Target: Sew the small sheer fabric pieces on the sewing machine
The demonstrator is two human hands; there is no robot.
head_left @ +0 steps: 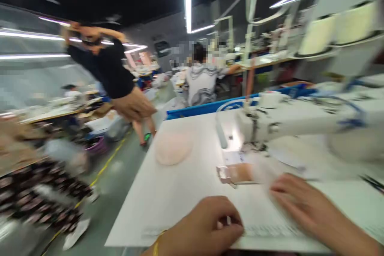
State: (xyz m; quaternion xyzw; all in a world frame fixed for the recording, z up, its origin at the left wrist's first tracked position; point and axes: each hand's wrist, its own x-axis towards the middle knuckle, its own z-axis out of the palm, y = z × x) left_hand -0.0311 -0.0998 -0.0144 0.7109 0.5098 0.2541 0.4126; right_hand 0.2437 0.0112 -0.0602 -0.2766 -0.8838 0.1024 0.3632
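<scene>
My left hand (214, 224) is at the table's front edge, its fingers curled toward the thumb. Whether anything is between those fingers, I cannot make out. To the right, my right hand (303, 204) is low over the white tabletop (180, 204), fingers stretched out and slightly blurred. Beyond both hands stands a white sewing machine (285, 122), its lamp lit beside the needle area. In front of the needle lies a metal plate with a tan patch (240, 173). A round, pale pink piece, seemingly fabric (173, 150), lies flat left of the machine.
Dark scissors or snips (373, 184) lie at the right. A blue trough (210, 108) borders the table's far side. Large thread cones (318, 36) stand upper right. A person in black (111, 68) stands in the left aisle; another in a patterned shirt (201, 82) sits ahead.
</scene>
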